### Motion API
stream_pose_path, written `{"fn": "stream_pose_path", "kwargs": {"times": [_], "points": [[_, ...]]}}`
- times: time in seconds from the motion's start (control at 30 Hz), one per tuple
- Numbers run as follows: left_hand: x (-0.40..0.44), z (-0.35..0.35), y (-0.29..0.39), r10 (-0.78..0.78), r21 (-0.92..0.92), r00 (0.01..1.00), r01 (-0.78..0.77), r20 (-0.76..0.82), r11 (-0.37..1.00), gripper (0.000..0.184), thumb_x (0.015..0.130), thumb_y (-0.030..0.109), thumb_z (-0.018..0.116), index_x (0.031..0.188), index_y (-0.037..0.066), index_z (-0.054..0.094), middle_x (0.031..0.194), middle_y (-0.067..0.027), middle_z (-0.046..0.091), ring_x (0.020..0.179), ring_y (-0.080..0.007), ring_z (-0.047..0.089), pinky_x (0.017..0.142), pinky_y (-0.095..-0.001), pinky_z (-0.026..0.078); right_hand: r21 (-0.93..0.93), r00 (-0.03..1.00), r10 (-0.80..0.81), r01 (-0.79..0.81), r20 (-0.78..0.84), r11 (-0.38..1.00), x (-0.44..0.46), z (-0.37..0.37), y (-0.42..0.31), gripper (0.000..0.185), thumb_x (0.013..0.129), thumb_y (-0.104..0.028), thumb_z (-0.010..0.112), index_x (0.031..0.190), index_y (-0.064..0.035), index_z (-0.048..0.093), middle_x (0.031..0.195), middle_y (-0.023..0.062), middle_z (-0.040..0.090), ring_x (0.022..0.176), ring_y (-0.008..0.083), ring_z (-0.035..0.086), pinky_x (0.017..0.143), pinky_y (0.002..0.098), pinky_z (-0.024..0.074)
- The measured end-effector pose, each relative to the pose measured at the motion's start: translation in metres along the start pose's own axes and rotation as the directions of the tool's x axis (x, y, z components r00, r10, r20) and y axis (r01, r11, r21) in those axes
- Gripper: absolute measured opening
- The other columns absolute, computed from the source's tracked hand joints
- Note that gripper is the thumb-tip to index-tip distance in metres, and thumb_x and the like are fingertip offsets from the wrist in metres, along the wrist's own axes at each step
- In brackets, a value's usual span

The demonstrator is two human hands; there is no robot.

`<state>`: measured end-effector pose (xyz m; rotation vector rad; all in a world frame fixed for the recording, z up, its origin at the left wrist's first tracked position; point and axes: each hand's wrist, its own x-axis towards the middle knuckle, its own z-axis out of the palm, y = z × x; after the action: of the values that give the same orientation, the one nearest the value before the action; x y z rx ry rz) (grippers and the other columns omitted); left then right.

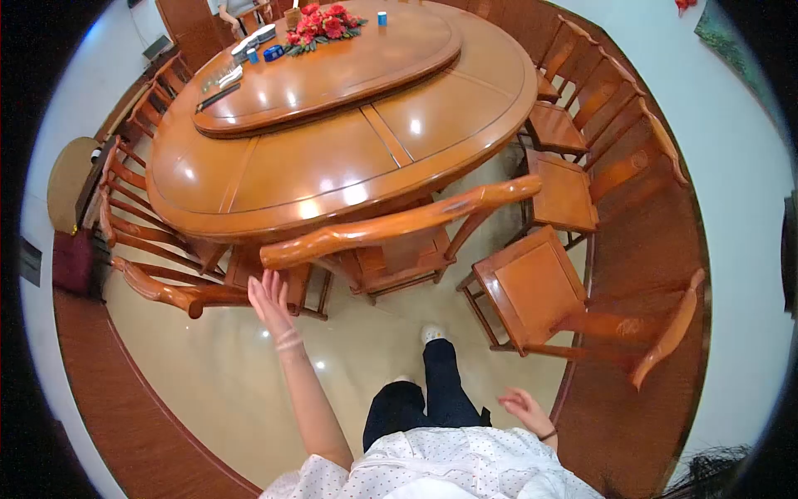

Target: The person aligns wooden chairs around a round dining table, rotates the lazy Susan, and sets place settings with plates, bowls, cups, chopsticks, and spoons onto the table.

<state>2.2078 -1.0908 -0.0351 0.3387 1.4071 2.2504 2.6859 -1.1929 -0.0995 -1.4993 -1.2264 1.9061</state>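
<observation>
My left hand (270, 301) reaches forward with its fingers apart, just below the left end of the top rail of a wooden chair (399, 222). Nothing is in it; whether the fingertips touch the rail I cannot tell. Low on the right, my right hand (522, 404) hangs beside my body with its fingers loosely bent and holding nothing visible. The chair's back faces me, and its seat lies partly under the round wooden table (307, 191). Another chair (166, 291) stands left of my left hand.
More chairs (536, 279) line the right side and the left side. On the raised turntable (357, 83) are red flowers (324, 25), a blue roll (273, 53) and a dark long object (218, 97). A person (241, 15) is at the far side.
</observation>
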Motion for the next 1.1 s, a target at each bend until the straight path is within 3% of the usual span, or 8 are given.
{"fn": "stream_pose_path", "kwargs": {"times": [0.27,0.37,0.47,0.53,0.67,0.77,0.9,1.1], "points": [[0.033,0.092,-0.023,0.208,0.118,0.799,-0.171,-0.564,0.978,0.054,0.073,0.011,0.065,0.114,0.002,0.030,0.095,-0.0116,0.054,0.075,-0.0191,0.056,0.069,-0.0289,0.047,-0.035,0.721,-0.622,0.644,-0.305,0.764,0.164,-0.051,-0.206,0.040,0.086,-0.015,0.047,0.122,-0.0029,0.034,0.118,0.0100,0.045,0.106,0.0181,0.045,0.090,0.0299,0.0354],[0.027,0.100,-0.020,0.120,-0.095,0.873,-0.186,-0.473,0.978,0.050,0.074,0.012,0.063,0.113,0.004,0.033,0.094,-0.0120,0.056,0.075,-0.0211,0.057,0.070,-0.0296,0.048,0.032,0.616,-0.706,0.761,-0.349,0.648,0.212,-0.073,-0.260,0.038,0.085,-0.013,0.047,0.120,-0.0020,0.035,0.121,0.0112,0.042,0.107,0.0194,0.045,0.092,0.0311,0.0343],[0.031,0.081,-0.027,-0.027,-0.291,0.958,-0.060,-0.287,0.955,0.036,0.076,0.012,0.058,0.107,0.007,0.041,0.098,-0.0126,0.056,0.084,-0.0235,0.056,0.075,-0.0319,0.047,-0.084,0.601,-0.743,0.758,-0.295,0.647,0.246,-0.072,-0.302,0.033,0.086,-0.015,0.045,0.115,-0.0010,0.041,0.116,0.0115,0.048,0.103,0.0183,0.048,0.089,0.0293,0.0364],[0.028,0.078,-0.024,-0.008,-0.315,0.984,-0.050,-0.181,0.948,0.023,0.075,0.008,0.053,0.097,0.007,0.047,0.101,-0.0138,0.055,0.090,-0.0247,0.054,0.080,-0.0347,0.045,0.182,0.757,-0.646,0.652,-0.102,0.736,0.264,-0.067,-0.317,0.028,0.086,-0.019,0.044,0.107,0.0004,0.047,0.105,0.0111,0.054,0.097,0.0181,0.052,0.085,0.0274,0.0387],[0.028,0.076,-0.024,0.014,-0.438,0.999,-0.031,-0.041,0.898,0.013,0.076,0.007,0.051,0.088,0.008,0.048,0.098,-0.0151,0.056,0.090,-0.0260,0.054,0.086,-0.0365,0.043,0.425,0.807,-0.590,0.526,0.023,0.737,0.283,-0.070,-0.306,0.024,0.085,-0.022,0.041,0.087,-0.0001,0.051,0.080,0.0109,0.057,0.083,0.0186,0.054,0.078,0.0316,0.0409],[0.032,0.067,-0.030,-0.032,-0.437,0.992,-0.024,-0.121,0.899,0.011,0.076,0.007,0.052,0.086,0.009,0.048,0.089,-0.0117,0.057,0.084,-0.0234,0.054,0.082,-0.0356,0.044,0.821,0.724,-0.690,0.393,0.001,0.415,0.304,-0.060,-0.281,0.024,0.084,-0.023,0.039,0.070,-0.0048,0.047,0.065,0.0076,0.048,0.070,0.0194,0.049,0.073,0.0338,0.0395],[0.030,0.057,-0.033,-0.017,-0.489,1.000,0.009,-0.012,0.872,0.009,0.075,0.010,0.054,0.081,0.010,0.047,0.073,-0.0057,0.052,0.071,-0.0185,0.050,0.073,-0.0328,0.043,0.852,0.753,-0.653,0.391,-0.080,0.347,0.296,-0.053,-0.280,0.028,0.083,-0.024,0.038,0.059,-0.0086,0.039,0.057,0.0057,0.039,0.062,0.0196,0.043,0.069,0.0327,0.0375],[-0.046,0.046,-0.018,0.035,-0.411,0.972,-0.130,-0.231,0.902,0.009,0.076,0.015,0.052,0.073,0.011,0.044,0.063,-0.0021,0.043,0.060,-0.0150,0.041,0.062,-0.0298,0.039,0.860,0.788,-0.603,0.390,-0.127,0.329,0.235,-0.062,-0.237,0.032,0.084,-0.022,0.035,0.053,-0.0121,0.033,0.049,0.0012,0.032,0.051,0.0133,0.033,0.063,0.0289,0.0353]]}}
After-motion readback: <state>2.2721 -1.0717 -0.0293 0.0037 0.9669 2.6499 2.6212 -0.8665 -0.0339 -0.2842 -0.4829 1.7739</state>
